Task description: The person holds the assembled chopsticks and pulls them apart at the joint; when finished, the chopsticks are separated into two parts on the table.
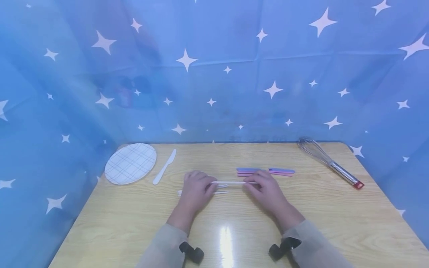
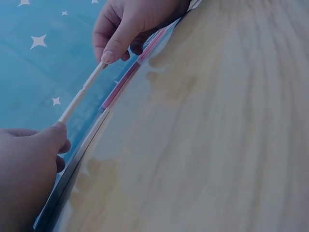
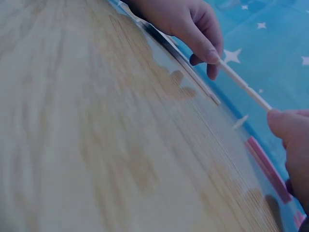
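A thin white stick (image 1: 231,182) is stretched between both hands, lying roughly level in the head view. The left hand (image 1: 197,189) pinches its left end between thumb and fingers; the right hand (image 1: 266,189) pinches the other end. Both wrist views show the stick (image 2: 73,104) (image 3: 245,87) held off the table, with a small step or joint near its middle. Beneath and beside the left hand lie a few thin white pieces (image 1: 221,192), partly hidden by it. Pink and purple sticks (image 1: 281,171) lie just behind the right hand, partly covered by its fingers.
At the back left are an oval white plate with a line pattern (image 1: 130,163) and a white plastic knife (image 1: 164,167). A wire whisk (image 1: 330,162) with a red-tipped handle lies at the back right. A blue curtain with white stars (image 1: 214,82) stands behind the wooden table (image 1: 134,223).
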`<action>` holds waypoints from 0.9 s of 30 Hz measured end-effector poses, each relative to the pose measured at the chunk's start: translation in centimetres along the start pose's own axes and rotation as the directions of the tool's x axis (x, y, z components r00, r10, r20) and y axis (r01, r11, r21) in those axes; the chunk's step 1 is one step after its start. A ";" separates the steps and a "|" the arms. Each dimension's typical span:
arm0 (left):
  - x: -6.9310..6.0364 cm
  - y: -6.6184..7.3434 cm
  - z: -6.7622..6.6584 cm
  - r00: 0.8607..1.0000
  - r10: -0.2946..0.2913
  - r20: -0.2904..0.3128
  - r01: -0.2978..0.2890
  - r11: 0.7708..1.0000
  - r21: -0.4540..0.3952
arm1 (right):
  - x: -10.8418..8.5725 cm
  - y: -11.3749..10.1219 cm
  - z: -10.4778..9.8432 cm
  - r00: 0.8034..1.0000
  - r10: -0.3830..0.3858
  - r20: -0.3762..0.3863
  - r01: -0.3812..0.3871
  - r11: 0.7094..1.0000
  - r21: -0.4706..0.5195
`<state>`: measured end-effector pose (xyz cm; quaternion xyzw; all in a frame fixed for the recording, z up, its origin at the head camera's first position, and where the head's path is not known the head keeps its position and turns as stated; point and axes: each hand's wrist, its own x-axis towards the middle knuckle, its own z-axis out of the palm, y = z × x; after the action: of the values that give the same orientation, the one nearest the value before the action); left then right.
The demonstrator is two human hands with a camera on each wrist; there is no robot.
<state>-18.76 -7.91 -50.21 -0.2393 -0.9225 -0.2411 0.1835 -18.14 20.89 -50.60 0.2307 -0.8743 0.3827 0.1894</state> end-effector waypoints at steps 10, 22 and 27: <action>1.1 1.1 1.2 0.999 0.043 -0.009 -0.044 0.999 -0.027 | -0.6 1.0 -1.6 1.000 0.004 -0.020 -0.005 0.999 -0.033; 2.7 2.7 2.9 0.997 0.039 0.065 -0.036 0.998 -0.052 | -1.6 2.3 -3.6 0.997 0.035 -0.071 -0.038 0.998 -0.045; 3.3 3.7 3.2 0.995 0.052 0.082 -0.049 0.998 -0.040 | -1.9 2.8 -4.4 0.995 0.004 -0.096 -0.010 0.998 -0.062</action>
<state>-20.24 -2.23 -50.00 -0.2756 -0.9182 -0.2437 0.1466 -17.47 26.40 -50.37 0.2029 -0.8766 0.3664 0.2368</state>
